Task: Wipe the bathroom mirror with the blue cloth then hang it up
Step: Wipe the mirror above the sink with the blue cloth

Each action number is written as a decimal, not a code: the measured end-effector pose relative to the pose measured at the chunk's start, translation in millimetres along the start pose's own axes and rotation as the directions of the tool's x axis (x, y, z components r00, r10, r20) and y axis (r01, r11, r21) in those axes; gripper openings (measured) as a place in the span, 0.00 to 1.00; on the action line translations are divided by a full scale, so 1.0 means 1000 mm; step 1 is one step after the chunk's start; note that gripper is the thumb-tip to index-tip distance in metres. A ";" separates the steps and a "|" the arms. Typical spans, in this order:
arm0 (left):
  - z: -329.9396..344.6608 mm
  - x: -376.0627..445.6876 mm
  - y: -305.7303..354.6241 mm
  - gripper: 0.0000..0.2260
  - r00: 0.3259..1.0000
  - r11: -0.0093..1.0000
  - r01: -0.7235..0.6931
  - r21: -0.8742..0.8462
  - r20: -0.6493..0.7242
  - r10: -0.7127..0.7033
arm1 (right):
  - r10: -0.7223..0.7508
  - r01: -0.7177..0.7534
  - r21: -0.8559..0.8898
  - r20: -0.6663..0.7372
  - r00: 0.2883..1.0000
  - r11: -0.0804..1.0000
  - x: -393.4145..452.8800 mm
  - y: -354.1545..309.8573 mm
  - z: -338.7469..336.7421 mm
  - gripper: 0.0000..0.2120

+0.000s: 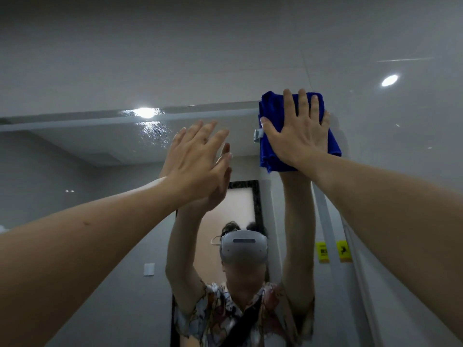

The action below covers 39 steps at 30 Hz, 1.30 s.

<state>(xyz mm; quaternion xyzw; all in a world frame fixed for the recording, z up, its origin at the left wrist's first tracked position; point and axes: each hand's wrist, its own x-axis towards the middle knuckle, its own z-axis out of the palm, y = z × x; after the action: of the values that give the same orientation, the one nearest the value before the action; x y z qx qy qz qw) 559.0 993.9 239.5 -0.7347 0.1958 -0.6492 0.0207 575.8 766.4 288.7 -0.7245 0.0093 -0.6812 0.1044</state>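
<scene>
The folded blue cloth (269, 151) lies flat against the top right corner of the bathroom mirror (87, 176). My right hand (298, 134) presses on it with straight, spread fingers. A small grey label sticks out of the cloth's left edge. My left hand (198, 159) is raised to the left of the cloth, fingers straight, holding nothing, close to or touching the glass. The mirror shows a person with both arms raised and a headset on.
Glossy grey wall tiles (225, 58) run above and to the right of the mirror, with light spots reflected in them. The mirror's right edge (325, 221) runs down past two yellow stickers (333, 251). Water droplets glint near the mirror's top edge.
</scene>
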 end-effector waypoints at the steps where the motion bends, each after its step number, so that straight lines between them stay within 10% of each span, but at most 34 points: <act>1: -0.001 -0.002 0.000 0.30 1.000 1.000 0.012 0.003 0.002 -0.012 | 0.016 -0.016 0.001 -0.014 1.000 1.000 -0.002 -0.001 0.000 0.37; 21: -0.032 -0.054 -0.046 0.30 0.992 0.993 0.095 0.070 0.076 -0.101 | 0.081 -0.073 -0.082 0.089 0.993 0.994 -0.014 -0.027 0.003 0.45; 39: -0.073 -0.143 -0.242 0.32 0.978 0.977 0.183 0.112 0.082 -0.192 | -0.075 0.077 -0.019 0.101 0.992 0.997 -0.074 -0.300 0.057 0.46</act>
<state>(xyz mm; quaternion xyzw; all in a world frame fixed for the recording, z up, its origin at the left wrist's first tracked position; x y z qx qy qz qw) 540.3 1278.1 184.4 -0.7769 0.0905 -0.6230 0.0065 588.1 1079.5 262.7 -0.7587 -0.0159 -0.6474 0.0706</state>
